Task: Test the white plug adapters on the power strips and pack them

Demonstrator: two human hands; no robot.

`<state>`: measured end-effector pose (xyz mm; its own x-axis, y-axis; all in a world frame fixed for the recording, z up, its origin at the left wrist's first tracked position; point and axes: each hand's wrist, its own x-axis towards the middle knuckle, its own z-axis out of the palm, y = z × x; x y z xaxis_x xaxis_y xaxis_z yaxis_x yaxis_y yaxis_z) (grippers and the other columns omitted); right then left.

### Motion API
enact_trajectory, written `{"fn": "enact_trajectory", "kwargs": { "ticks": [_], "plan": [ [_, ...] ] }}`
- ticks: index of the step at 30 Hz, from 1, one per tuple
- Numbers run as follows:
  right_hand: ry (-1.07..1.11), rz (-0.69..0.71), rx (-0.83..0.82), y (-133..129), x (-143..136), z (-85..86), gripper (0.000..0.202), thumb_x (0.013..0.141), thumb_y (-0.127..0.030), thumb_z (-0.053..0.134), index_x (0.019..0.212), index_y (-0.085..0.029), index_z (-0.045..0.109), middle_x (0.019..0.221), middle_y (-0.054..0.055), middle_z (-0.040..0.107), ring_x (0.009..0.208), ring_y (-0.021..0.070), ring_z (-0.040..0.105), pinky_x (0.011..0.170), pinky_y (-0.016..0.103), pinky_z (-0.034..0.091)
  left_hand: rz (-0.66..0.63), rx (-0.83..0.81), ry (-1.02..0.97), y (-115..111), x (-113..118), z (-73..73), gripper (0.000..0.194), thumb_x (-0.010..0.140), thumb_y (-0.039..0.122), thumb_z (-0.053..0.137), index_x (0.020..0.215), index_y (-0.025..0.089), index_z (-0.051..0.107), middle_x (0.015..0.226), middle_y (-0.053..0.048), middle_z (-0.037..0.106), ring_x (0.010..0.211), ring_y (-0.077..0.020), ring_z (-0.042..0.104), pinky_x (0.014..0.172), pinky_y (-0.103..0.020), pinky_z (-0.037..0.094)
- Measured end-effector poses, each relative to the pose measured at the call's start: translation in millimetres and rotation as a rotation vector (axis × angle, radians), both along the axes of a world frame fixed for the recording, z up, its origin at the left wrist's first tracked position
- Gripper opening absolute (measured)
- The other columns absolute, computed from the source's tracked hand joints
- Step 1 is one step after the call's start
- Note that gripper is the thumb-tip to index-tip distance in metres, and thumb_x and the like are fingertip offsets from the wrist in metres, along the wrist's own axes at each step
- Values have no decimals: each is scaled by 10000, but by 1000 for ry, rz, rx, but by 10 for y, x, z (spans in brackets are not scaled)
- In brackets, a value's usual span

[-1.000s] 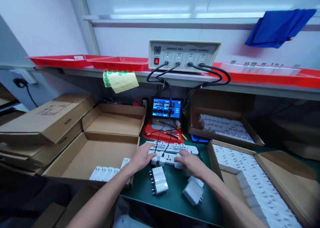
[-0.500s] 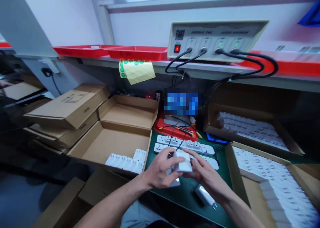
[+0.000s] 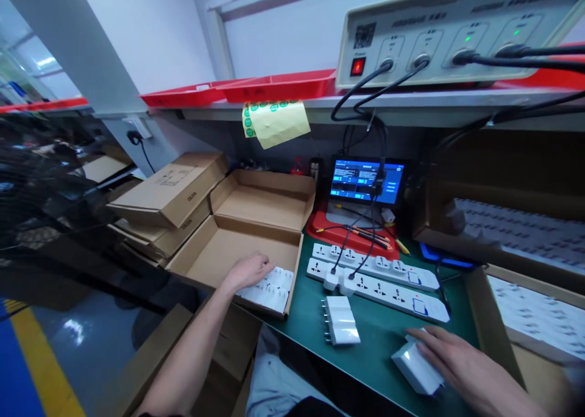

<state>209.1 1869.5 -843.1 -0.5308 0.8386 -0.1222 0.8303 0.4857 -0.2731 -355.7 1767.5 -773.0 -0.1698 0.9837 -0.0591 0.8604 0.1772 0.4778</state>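
At the left, a stack of closed cardboard cartons (image 3: pixel 169 188) stood, flat-sided, matt brown and printed with dark lettering. Beside it the open carton (image 3: pixel 205 252) showed a smooth brown floor with its lid folded back. The left forearm slanted up and to the right, and the left hand (image 3: pixel 247 272) was palm down over that carton, fingers bent toward the white adapters (image 3: pixel 276 290) packed upright in its near right corner. Whether its grip had closed on one could not be told, as the fingertips hid the contact.

On the green, smooth tabletop (image 3: pixel 379 338), a glossy white adapter block (image 3: pixel 342 320) lay on its side, curved ridges catching the light, metal prongs pointing left. Behind it ran the front power strip (image 3: pixel 370 287), long, narrow and white plastic, with two small adapters plugged in toward its left end.

Farther right lay the white adapter pair (image 3: pixel 418 368), box-shaped and shiny. The right hand (image 3: pixel 450 359) reached in from the lower right, fingers extended together across its top; the thumb was hidden, so whether the grip was clenched could not be told. At the far right, a brown cardboard box (image 3: pixel 496 328) held rows of white adapters with prongs showing.
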Motion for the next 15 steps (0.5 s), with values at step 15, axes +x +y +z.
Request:
{"fn": "enact_trajectory", "kwargs": {
  "ticks": [15],
  "plan": [
    [352, -283, 56, 110, -514, 833, 588, 1041, -483, 522, 1539, -239, 718, 999, 52, 833, 832, 266, 750, 794, 379, 578, -664, 620, 313, -324, 1856, -503, 457, 1119, 340, 600, 1554, 204, 634, 1552, -187, 710, 1477, -387, 628, 1214, -540, 490]
  ]
}}
